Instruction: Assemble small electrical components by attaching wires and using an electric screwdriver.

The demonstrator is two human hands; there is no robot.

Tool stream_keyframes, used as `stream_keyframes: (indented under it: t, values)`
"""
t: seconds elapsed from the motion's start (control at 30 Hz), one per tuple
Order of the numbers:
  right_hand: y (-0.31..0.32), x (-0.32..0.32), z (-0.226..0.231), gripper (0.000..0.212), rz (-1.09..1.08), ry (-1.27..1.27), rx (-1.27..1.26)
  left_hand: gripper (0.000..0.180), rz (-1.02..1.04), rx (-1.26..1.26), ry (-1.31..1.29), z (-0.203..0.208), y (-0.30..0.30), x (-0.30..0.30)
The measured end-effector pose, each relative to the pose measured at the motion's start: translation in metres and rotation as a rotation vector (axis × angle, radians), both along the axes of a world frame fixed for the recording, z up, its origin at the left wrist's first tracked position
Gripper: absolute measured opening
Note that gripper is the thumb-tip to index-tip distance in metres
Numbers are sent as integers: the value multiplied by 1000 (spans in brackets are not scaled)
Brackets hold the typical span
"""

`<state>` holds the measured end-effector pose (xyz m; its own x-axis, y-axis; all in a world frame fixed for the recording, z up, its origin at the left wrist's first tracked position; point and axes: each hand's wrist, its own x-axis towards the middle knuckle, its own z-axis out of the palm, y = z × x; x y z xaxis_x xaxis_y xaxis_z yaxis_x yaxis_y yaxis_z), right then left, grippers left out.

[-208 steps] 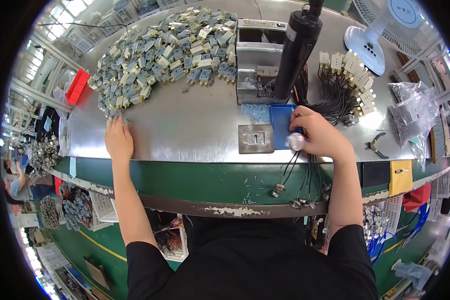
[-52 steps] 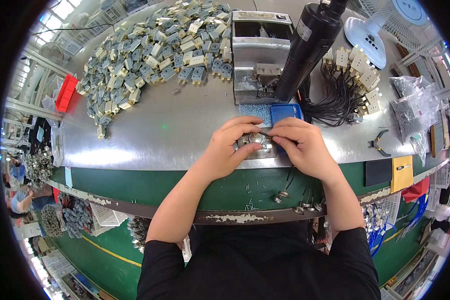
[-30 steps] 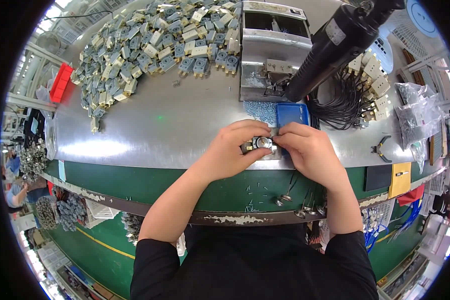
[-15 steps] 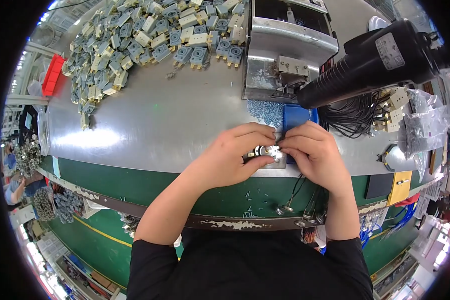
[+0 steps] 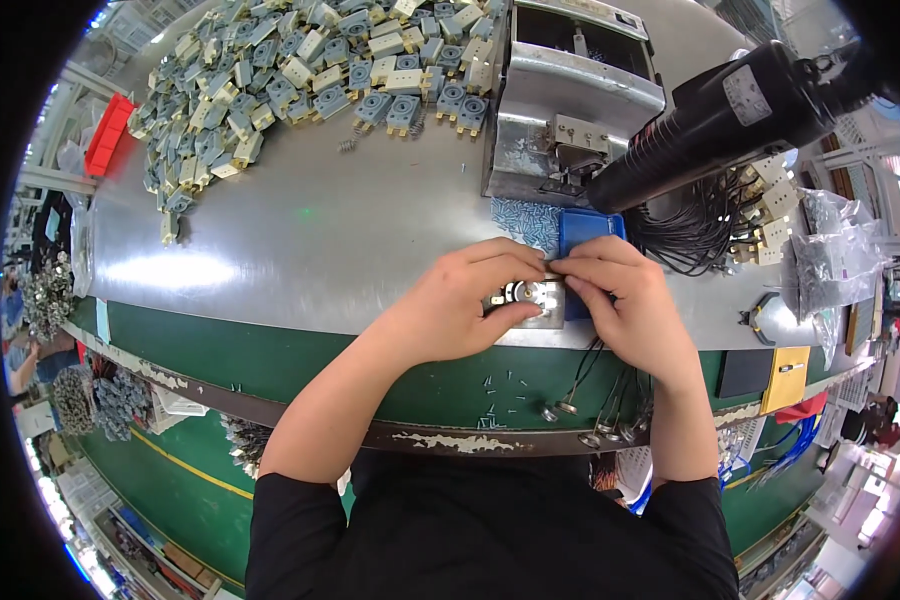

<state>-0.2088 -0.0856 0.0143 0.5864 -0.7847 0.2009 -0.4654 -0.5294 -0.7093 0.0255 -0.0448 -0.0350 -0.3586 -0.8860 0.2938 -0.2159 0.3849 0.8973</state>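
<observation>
My left hand (image 5: 465,305) curls its thumb and fingers around a small round part (image 5: 530,292), silvery with a black ring. The part sits at a metal plate (image 5: 552,320) near the bench's front edge. My right hand (image 5: 625,300) meets the left fingertips just beyond the part, its fingers pinched together. Whatever those fingertips hold is too small and hidden to make out. Right behind the hands are a blue tray (image 5: 582,228) and a spread of small bluish screws (image 5: 523,222).
A metal machine (image 5: 550,110) stands behind the screws, with a black cylindrical power tool (image 5: 685,140) slanting beside it. Grey-and-cream switch-like blocks (image 5: 310,75) are heaped at the far left. Black cables (image 5: 685,240) lie to the right; loose screws (image 5: 490,418) lie on the green front strip.
My right fingertips have shifted from the part's right side to its far edge, beside the left fingertips. My left hand keeps its hold. The whole view has shifted slightly.
</observation>
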Motion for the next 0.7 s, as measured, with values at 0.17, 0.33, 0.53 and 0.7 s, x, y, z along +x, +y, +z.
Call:
stream_keyframes:
  t: [0.17,0.33,0.53,0.7]
  values:
    - [6,5,22,17,44,45,35,33,-4,-53,4,-3,-1,1]
    - [-10,7,29,21,124,40,83,29,-14,-111,13,-3,-1,0]
    - [-9,14,36,18,87,20,305,28,-18,-133,-6,1,0,3]
    - [-16,18,38,23,58,84,358,27,-13,-62,42,-4,0,4]
